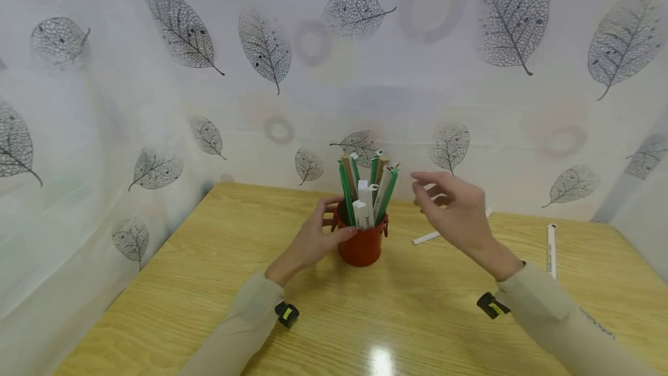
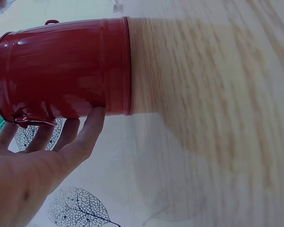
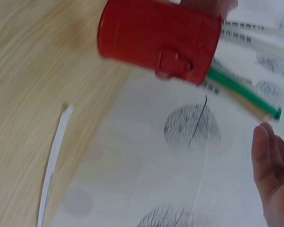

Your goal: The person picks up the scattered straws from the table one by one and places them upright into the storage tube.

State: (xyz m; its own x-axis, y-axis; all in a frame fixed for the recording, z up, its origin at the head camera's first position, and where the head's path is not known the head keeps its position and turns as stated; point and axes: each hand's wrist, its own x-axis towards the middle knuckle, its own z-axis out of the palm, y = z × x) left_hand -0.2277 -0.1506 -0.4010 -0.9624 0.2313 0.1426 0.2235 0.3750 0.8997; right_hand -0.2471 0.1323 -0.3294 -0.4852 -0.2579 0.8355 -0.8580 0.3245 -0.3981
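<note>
A red metal bucket (image 1: 360,246) stands upright on the table, holding several slim stick-shaped packets in white, green (image 1: 387,195) and brown. My left hand (image 1: 312,235) grips the bucket's left side near the rim, thumb across the front and fingers round the far side. The left wrist view shows those fingers (image 2: 87,135) against the red wall. To the right of the packets, my right hand (image 1: 455,205) hangs in the air with loosely bent fingers and holds nothing. Its fingertips (image 3: 261,137) are close to the packets' upper ends but apart from them.
A white slim packet (image 1: 427,238) lies on the table (image 1: 323,318) right of the bucket, partly hidden by my right hand. Another white packet (image 1: 551,250) lies farther right. Behind the table hangs a leaf-patterned curtain (image 1: 396,109), and it also runs along the left side.
</note>
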